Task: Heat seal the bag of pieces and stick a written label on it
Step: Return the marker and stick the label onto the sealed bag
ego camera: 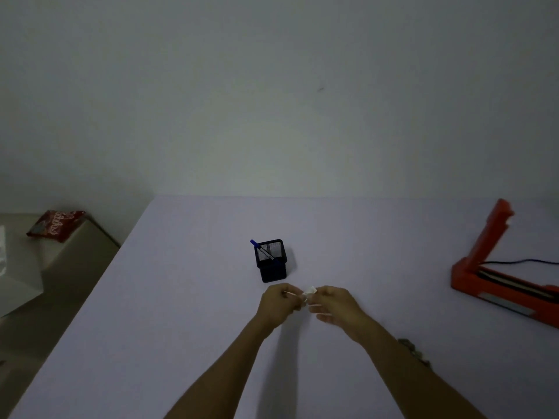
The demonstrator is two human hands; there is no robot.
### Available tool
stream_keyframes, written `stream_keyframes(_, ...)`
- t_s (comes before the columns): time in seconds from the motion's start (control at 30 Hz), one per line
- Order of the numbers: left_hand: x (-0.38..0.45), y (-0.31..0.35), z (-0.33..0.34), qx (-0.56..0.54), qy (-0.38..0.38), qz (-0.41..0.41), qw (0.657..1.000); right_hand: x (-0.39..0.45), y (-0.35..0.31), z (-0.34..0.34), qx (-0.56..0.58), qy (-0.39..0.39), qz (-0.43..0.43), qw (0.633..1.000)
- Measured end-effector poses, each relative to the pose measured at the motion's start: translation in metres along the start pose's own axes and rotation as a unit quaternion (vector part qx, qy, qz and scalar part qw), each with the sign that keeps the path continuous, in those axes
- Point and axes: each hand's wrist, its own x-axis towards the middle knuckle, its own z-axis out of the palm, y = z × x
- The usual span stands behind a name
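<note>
Head view: left hand (279, 303) and right hand (332, 303) both pinching small white label (310, 291) between fingers, at 6 o'clock of pen holder (270, 261). Bag (414, 350) mostly hidden behind right forearm. Peel slowly; keep adhesive off fingertips.

A: How is the room described?
B: A plain pale wall (272, 86), dimly lit, is seen behind a white table (151, 313), whose far edge is set against it.

A: What is placed to the left?
B: A lower beige surface (69, 267) is located beside the table. A red packet (54, 226) is laid on it near the wall.
</note>
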Motion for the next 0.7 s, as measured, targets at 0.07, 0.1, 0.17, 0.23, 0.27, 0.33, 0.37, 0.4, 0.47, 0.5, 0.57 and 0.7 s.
stream_keyframes(0.07,0.000,0.010,0.014,-0.020,-0.017,0.001,1.000,-0.004,-0.002,-0.010,0.010,0.020,-0.008,1.000)
stream_keyframes(0.1,0.000,0.016,0.021,-0.033,-0.028,-0.001,0.999,-0.007,-0.004,-0.017,0.019,0.032,-0.011,0.999)
stream_keyframes(0.17,0.002,0.028,0.036,-0.053,-0.040,-0.006,0.998,-0.012,-0.007,-0.035,0.030,0.056,-0.014,0.998)
stream_keyframes(0.23,0.008,0.039,0.049,-0.023,-0.033,0.023,0.999,-0.018,-0.009,-0.055,0.020,0.076,-0.014,0.997)
stream_keyframes(0.27,0.012,0.044,0.056,0.012,-0.033,0.052,0.998,-0.021,-0.010,-0.066,0.012,0.081,-0.011,0.997)
stream_keyframes(0.33,0.019,0.058,0.074,0.060,-0.062,0.101,0.991,-0.025,-0.013,-0.087,0.001,0.079,0.001,0.997)
stream_keyframes(0.37,0.023,0.064,0.085,0.066,-0.083,0.114,0.988,-0.026,-0.014,-0.098,-0.003,0.075,0.009,0.997)
stream_keyframes(0.4,0.026,0.071,0.095,0.069,-0.104,0.122,0.985,-0.027,-0.016,-0.108,-0.010,0.071,0.012,0.997)
stream_keyframes(0.47,0.032,0.084,0.116,0.090,-0.132,0.140,0.977,-0.026,-0.018,-0.128,-0.023,0.062,0.008,0.998)
stream_keyframes(0.5,0.037,0.088,0.125,0.102,-0.134,0.149,0.974,-0.026,-0.019,-0.138,-0.024,0.059,0.006,0.998)
stream_keyframes(0.57,0.047,0.094,0.142,0.111,-0.126,0.149,0.975,-0.024,-0.018,-0.160,-0.020,0.060,0.005,0.998)
stream_keyframes(0.7,0.057,0.099,0.168,0.090,-0.100,0.098,0.986,-0.021,-0.014,-0.198,0.015,0.080,0.016,0.997)
